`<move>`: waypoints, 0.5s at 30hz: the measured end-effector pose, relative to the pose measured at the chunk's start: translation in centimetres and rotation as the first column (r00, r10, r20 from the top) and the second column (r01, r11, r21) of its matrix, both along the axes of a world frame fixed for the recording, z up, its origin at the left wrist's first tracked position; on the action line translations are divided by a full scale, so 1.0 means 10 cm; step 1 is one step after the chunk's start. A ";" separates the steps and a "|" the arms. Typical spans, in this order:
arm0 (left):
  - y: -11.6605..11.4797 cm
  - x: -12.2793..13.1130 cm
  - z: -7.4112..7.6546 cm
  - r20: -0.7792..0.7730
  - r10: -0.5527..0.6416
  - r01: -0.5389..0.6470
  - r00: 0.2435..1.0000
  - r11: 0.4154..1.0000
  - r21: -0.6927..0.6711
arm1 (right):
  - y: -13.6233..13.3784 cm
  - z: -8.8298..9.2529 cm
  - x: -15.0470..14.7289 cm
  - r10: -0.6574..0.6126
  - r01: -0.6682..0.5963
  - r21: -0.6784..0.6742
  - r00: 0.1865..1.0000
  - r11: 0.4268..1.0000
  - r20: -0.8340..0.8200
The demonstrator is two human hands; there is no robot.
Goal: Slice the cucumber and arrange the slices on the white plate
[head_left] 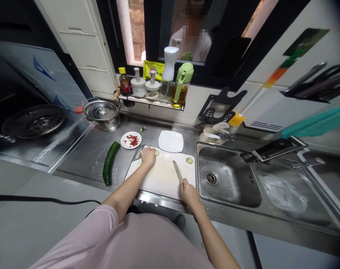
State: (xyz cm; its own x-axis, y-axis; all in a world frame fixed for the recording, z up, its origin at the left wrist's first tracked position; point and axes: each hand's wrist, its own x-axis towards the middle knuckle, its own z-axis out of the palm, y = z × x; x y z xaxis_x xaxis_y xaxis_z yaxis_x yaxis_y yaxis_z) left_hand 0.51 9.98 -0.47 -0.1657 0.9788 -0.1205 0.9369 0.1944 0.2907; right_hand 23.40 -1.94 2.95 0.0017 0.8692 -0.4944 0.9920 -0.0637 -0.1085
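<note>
My right hand [189, 192] is wrapped round the handle of a kitchen knife [178, 172], its blade lying low over the white cutting board [161, 183] and pointing away from me. At the board's far left, my left hand [148, 157] is closed over pale green cucumber slices [157, 152]; its fingers partly hide them. A small stack of slices [189, 160] sits at the board's far right corner. To the left of the board a whole dark green cucumber [110, 163] lies on the steel counter.
Behind the board are a white square plate [170, 141] and a round plate [126, 145] of chopped red pepper. A lidded steel pot [105, 121] stands back left. The sink [228, 179] borders the board's right. A seasoning rack [155, 104] hangs above the counter.
</note>
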 end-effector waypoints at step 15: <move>-0.25 0.16 0.09 0.463 0.182 -0.112 0.868 0.978 -0.174 | -0.01 0.01 -0.02 -0.034 0.034 -0.005 0.999 0.999 -0.039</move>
State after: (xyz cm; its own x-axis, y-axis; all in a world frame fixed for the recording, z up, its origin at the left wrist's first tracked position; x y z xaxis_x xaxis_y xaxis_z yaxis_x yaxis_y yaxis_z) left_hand 2.13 7.53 0.45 -0.1954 0.9156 -0.3513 0.6504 0.3892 0.6524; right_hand 23.21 -2.05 3.03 0.0119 0.8666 -0.4988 0.9842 -0.0983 -0.1473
